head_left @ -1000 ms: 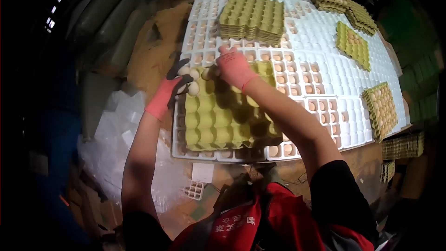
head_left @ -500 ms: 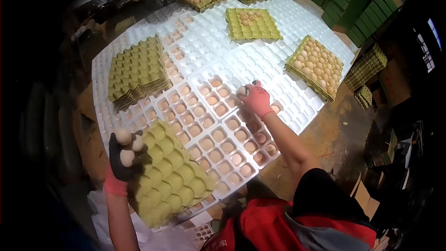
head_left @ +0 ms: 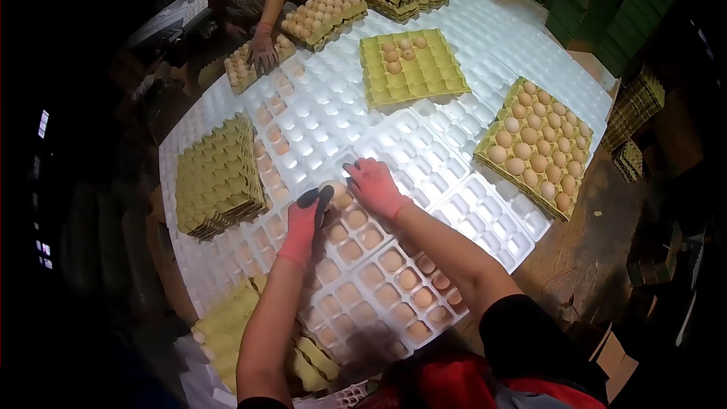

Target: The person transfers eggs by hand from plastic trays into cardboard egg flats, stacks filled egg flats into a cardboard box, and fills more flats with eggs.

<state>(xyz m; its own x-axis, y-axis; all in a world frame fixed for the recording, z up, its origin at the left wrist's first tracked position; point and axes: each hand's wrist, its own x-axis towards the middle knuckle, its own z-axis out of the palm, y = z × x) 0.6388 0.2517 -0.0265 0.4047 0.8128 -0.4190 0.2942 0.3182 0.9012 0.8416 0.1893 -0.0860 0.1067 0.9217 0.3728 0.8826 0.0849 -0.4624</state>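
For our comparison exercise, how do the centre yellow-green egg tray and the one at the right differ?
The centre tray holds a few eggs and is mostly bare; the right tray is covered in eggs. In view, the centre tray lies nearly square, the right tray slantwise. Both are yellow-green.

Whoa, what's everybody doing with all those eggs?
A person in pink-and-dark gloves is working with eggs over white trays. The left hand is right by an egg; the right hand is just beside it, and whether it holds anything is hard to tell. Many nearby cups hold eggs, while others have none. Farther back, another person's gloved hand is on a tray of eggs.
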